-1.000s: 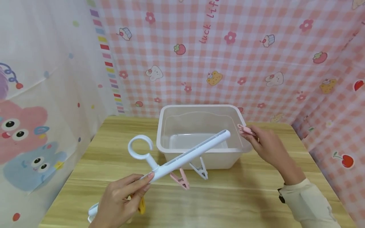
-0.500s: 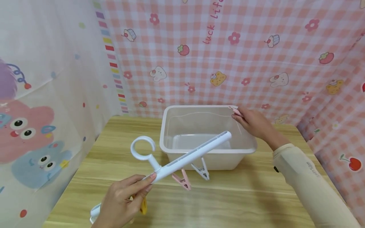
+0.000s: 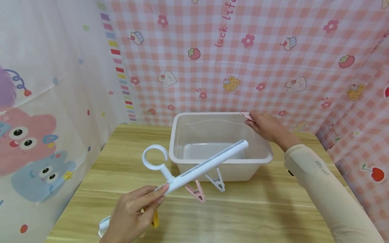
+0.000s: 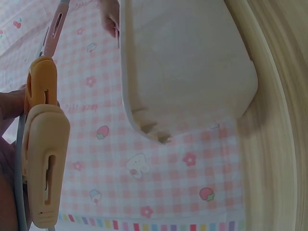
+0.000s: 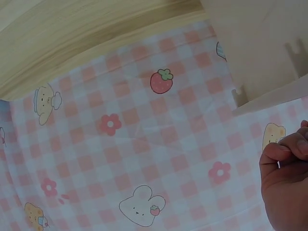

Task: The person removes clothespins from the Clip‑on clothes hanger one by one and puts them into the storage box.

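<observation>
My left hand [image 3: 133, 211] grips the bar of a light-blue clip hanger [image 3: 209, 163] with a ring-shaped hook, holding it tilted in front of the bin. Under the bar hang a pink clip [image 3: 199, 193] and a pale blue clip [image 3: 217, 182]. A yellow clip [image 3: 155, 219] shows below the left fingers. In the left wrist view it appears orange, beside a cream clip [image 4: 45, 163]. At the rear right corner of the white plastic bin [image 3: 173, 138], my right hand [image 3: 268, 128] pinches another pink clip [image 3: 246, 116]. Whether this clip touches the rim cannot be made out.
The bin stands toward the back of the wooden table [image 3: 136, 135]. A pink checked cloth [image 3: 212, 67] hangs right behind it. Another patterned cloth [image 3: 60, 101] hangs on the left. The hanger's lower end is partly hidden by the left hand.
My right hand has moved back and left, from the bin's right side to its rear right corner, with the pink clip. The left hand keeps its hold on the hanger, almost still.
</observation>
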Demonstrator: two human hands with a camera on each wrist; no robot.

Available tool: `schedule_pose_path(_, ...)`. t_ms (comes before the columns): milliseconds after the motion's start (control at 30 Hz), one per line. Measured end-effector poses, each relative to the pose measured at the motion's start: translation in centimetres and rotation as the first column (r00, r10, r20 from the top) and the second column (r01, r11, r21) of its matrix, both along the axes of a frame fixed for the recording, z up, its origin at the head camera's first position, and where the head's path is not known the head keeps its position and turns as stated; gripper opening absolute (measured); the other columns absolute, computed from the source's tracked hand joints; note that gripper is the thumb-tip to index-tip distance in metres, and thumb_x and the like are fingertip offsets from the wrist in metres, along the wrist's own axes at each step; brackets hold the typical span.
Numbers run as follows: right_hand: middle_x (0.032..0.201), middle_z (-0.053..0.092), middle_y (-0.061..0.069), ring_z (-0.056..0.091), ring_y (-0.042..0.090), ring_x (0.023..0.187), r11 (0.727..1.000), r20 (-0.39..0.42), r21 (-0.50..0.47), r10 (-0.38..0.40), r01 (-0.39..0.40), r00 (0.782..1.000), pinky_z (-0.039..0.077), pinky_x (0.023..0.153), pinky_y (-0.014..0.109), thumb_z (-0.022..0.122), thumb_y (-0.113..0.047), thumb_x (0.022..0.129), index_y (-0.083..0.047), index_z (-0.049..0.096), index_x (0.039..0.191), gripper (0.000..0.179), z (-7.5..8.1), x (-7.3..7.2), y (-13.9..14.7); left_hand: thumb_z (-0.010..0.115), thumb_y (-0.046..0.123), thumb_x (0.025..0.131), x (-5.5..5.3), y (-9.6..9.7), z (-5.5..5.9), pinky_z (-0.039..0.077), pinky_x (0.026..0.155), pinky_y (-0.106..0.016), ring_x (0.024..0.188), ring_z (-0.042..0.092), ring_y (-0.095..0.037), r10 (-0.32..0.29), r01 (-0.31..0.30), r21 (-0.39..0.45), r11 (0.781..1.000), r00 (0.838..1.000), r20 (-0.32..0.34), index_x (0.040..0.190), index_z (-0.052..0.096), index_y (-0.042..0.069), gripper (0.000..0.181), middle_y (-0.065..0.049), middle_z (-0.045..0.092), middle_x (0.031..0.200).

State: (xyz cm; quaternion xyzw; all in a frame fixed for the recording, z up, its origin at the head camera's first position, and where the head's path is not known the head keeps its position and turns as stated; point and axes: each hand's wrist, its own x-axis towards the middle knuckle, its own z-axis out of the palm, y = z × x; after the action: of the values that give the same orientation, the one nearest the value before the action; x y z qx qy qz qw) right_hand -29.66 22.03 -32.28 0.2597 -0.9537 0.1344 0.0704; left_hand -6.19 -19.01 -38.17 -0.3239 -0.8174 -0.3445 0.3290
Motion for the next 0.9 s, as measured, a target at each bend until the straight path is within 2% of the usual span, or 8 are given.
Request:
schedule_pose_path(333, 0.076, 0.060, 0.008, 0.052, 0.020, 0.066, 1.000, 0.000, -0.012, 0.017, -0.017, 1.000, 0.042, 0.061, 0.030, 0.062, -0.022, 0.102, -0.005, 0.062, 0.100, 0.018, -0.04, 0.15, -0.68, 0.057, 0.033, 0.104, 0.01, 0.08, -0.01, 0.030, 0.053, 0.000, 0.058, 0.037, 0.010, 0.007, -0.007, -0.001, 1.000, 1.000, 0.000, 0.122, 0.076, 0.016, 0.031, 0.000, 0.076, 0.087)
schedule_pose_path(500, 0.087, 0.072, 0.011, 0.061, 0.020, 0.070, 0.998, -0.053, 0.053, 0.037, -0.034, 0.998, 0.050, 0.065, 0.034, 0.062, -0.034, 0.100, -0.004, 0.070, 0.110, 0.033, -0.18, 0.23, -0.88, 0.056, 0.033, 0.104, 0.10, 0.24, 0.07, 0.030, 0.052, 0.000, 0.057, 0.036, 0.010, 0.007, -0.007, 0.001, 1.000, 1.000, 0.016, 0.122, 0.076, 0.016, 0.032, 0.000, 0.076, 0.087)
schedule_pose_path(600, 0.106, 0.076, 0.016, 0.069, 0.028, 0.082, 0.996, -0.105, 0.091, 0.027, -0.017, 0.994, 0.056, 0.076, 0.044, 0.060, -0.044, 0.097, -0.005, 0.070, 0.119, 0.046, -0.17, 0.38, -0.78, 0.056, 0.033, 0.104, 0.11, 0.32, 0.14, 0.029, 0.051, 0.001, 0.057, 0.035, 0.010, 0.003, -0.003, 0.006, 1.000, 1.000, 0.017, 0.123, 0.075, 0.015, 0.032, 0.000, 0.075, 0.086)
schedule_pose_path(733, 0.128, 0.070, 0.020, 0.070, 0.040, 0.108, 0.994, -0.134, 0.110, 0.007, 0.008, 0.991, 0.055, 0.093, 0.055, 0.056, -0.049, 0.097, -0.006, 0.067, 0.129, 0.055, -0.04, 0.60, -0.60, 0.057, 0.031, 0.104, 0.07, 0.35, 0.20, 0.029, 0.051, 0.000, 0.057, 0.036, 0.010, -0.004, 0.004, 0.013, 1.000, 1.000, 0.000, 0.122, 0.076, 0.015, 0.031, 0.001, 0.074, 0.085)
schedule_pose_path(833, 0.135, 0.066, 0.021, 0.065, 0.043, 0.120, 0.994, -0.124, 0.113, -0.001, 0.015, 0.992, 0.050, 0.102, 0.060, 0.053, -0.051, 0.099, -0.006, 0.065, 0.133, 0.058, 0.05, 0.77, -0.47, 0.057, 0.031, 0.104, 0.06, 0.36, 0.21, 0.029, 0.051, 0.001, 0.057, 0.036, 0.010, -0.004, 0.004, 0.015, 1.000, 1.000, -0.006, 0.122, 0.076, 0.015, 0.031, 0.001, 0.074, 0.085)
schedule_pose_path(900, 0.135, 0.067, 0.020, 0.064, 0.043, 0.121, 0.994, -0.110, 0.107, -0.009, 0.021, 0.994, 0.049, 0.103, 0.061, 0.052, -0.051, 0.099, -0.006, 0.064, 0.134, 0.058, 0.12, 0.94, -0.37, 0.057, 0.032, 0.104, 0.04, 0.36, 0.20, 0.028, 0.051, 0.000, 0.056, 0.036, 0.010, -0.002, 0.002, 0.016, 1.000, 1.000, -0.004, 0.122, 0.076, 0.015, 0.031, 0.001, 0.074, 0.084)
